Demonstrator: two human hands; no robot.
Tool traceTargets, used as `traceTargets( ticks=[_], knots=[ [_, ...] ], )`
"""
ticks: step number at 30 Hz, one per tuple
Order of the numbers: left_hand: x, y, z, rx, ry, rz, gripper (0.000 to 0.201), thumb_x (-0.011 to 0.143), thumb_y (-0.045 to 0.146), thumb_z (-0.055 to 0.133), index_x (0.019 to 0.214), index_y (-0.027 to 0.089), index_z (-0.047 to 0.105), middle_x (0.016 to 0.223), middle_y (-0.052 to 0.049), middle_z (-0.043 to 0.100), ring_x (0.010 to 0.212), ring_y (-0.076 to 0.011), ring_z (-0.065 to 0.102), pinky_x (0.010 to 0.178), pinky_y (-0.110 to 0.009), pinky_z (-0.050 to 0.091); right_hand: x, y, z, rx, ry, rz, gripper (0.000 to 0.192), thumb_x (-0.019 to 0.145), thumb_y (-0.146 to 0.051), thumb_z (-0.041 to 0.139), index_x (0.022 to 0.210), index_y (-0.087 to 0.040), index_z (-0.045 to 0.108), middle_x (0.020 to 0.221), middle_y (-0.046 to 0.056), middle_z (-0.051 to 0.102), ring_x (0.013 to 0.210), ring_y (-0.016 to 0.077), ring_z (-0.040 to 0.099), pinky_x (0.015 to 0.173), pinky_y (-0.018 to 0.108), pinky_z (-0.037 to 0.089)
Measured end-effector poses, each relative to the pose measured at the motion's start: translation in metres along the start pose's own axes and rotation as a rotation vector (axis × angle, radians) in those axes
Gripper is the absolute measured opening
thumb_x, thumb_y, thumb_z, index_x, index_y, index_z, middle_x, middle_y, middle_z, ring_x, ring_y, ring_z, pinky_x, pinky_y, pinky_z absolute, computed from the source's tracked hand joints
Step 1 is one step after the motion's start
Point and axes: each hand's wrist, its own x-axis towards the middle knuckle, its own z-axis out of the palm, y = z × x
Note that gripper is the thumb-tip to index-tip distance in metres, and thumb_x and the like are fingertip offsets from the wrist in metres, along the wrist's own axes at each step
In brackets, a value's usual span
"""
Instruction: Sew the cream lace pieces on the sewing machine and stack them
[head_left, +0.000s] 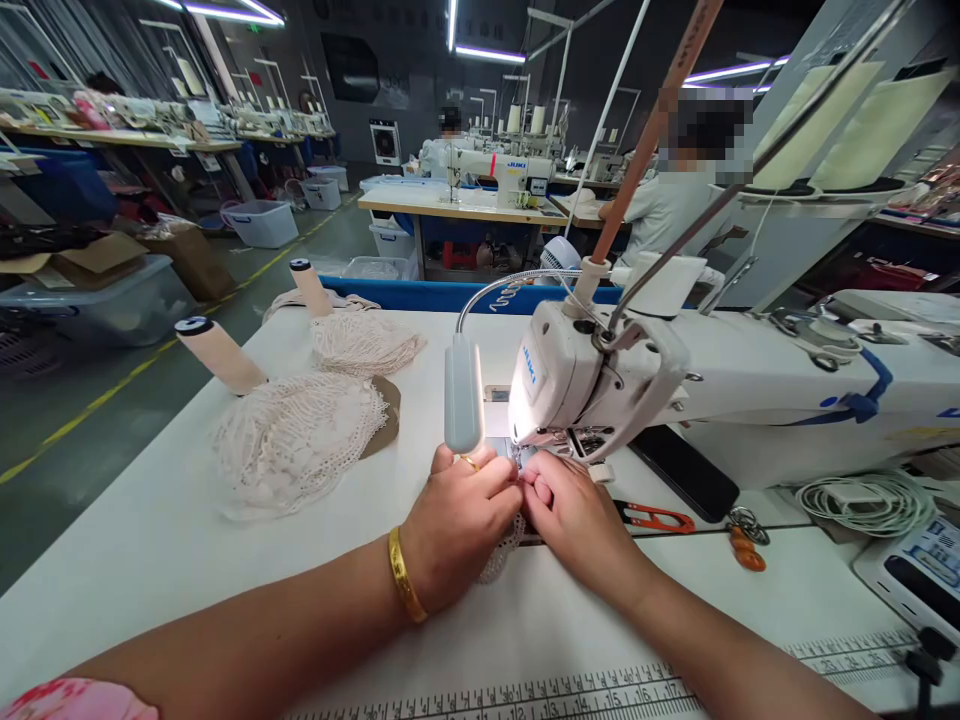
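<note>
Both hands sit close together just in front of the sewing machine [600, 385] head, fingertips nearly touching; the left hand [457, 525] is curled, thumb and fingers pinching a small strip of lace trim [501, 552] that trails out beneath its heel toward the body, and the right hand [574, 515] is likewise folded down, its fingers pressing the same piece flat; the needle itself is hidden behind the knuckles and the glare of the gooseneck lamp [463, 395] that hangs just above the left hand. The chief risk, as I judge it, is fingers this near the presser foot; a slip forward could bring a fingertip under the needle. The openwork lace could also snag or bunch if the two hands pull unevenly. Red thread snips [656, 517] lie just right of the right hand, near enough for a wrist to knock; heaped lace [296, 445] and two spools rest well off to the left.
</note>
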Motion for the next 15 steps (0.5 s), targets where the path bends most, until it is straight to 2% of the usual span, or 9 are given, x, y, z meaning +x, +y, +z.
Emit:
traceTargets(
  ticks=[2, 5, 9, 12, 15],
  knots=[
    [-0.003, -0.001, 0.000, -0.027, -0.041, 0.045, 0.030, 0.104, 0.006, 0.043, 0.086, 0.017, 0.065, 0.093, -0.004, 0.071, 0.085, -0.0217, 0.058, 0.085, -0.042, 0.033, -0.001, 0.001, 0.000, 0.017, -0.004, 0.014, 0.015, 0.099, -0.023, 0.053, 0.084, -0.024, 0.050, 0.068, -0.001, 0.056, 0.068, 0.0213, 0.056, 0.063, 0.031, 0.039],
    [-0.004, -0.003, -0.001, -0.053, -0.084, 0.027, 0.027, 0.106, 0.010, 0.046, 0.091, 0.017, 0.068, 0.095, -0.004, 0.072, 0.087, -0.0213, 0.061, 0.086, -0.042, 0.033, -0.004, 0.003, -0.002, 0.035, -0.017, -0.027, 0.010, 0.102, -0.023, 0.053, 0.092, -0.024, 0.055, 0.072, -0.001, 0.059, 0.071, 0.0216, 0.058, 0.065, 0.031, 0.042],
    [-0.004, -0.003, -0.004, -0.047, -0.105, 0.019, 0.027, 0.107, 0.011, 0.047, 0.091, 0.017, 0.068, 0.094, -0.004, 0.071, 0.086, -0.0210, 0.060, 0.085, -0.041, 0.033, -0.007, 0.004, -0.008, -0.001, -0.049, -0.167, 0.020, 0.104, -0.017, 0.048, 0.093, -0.023, 0.063, 0.086, 0.004, 0.062, 0.080, 0.0232, 0.059, 0.071, 0.034, 0.044],
    [-0.003, -0.003, -0.004, -0.005, -0.085, 0.034, 0.029, 0.107, 0.011, 0.046, 0.088, 0.017, 0.067, 0.097, -0.006, 0.070, 0.086, -0.0217, 0.059, 0.084, -0.041, 0.033, -0.010, 0.006, -0.011, -0.029, -0.082, -0.248, 0.026, 0.106, -0.014, 0.045, 0.090, -0.022, 0.065, 0.085, 0.005, 0.060, 0.082, 0.0237, 0.056, 0.073, 0.035, 0.045],
    [-0.003, -0.003, -0.003, 0.109, 0.000, 0.112, 0.032, 0.103, 0.005, 0.043, 0.083, 0.016, 0.065, 0.100, -0.007, 0.068, 0.085, -0.0215, 0.056, 0.083, -0.040, 0.034, -0.012, 0.008, -0.012, -0.018, -0.075, -0.265, 0.027, 0.105, -0.012, 0.044, 0.090, -0.020, 0.065, 0.086, 0.005, 0.059, 0.082, 0.0229, 0.054, 0.071, 0.034, 0.045]
  ],
)
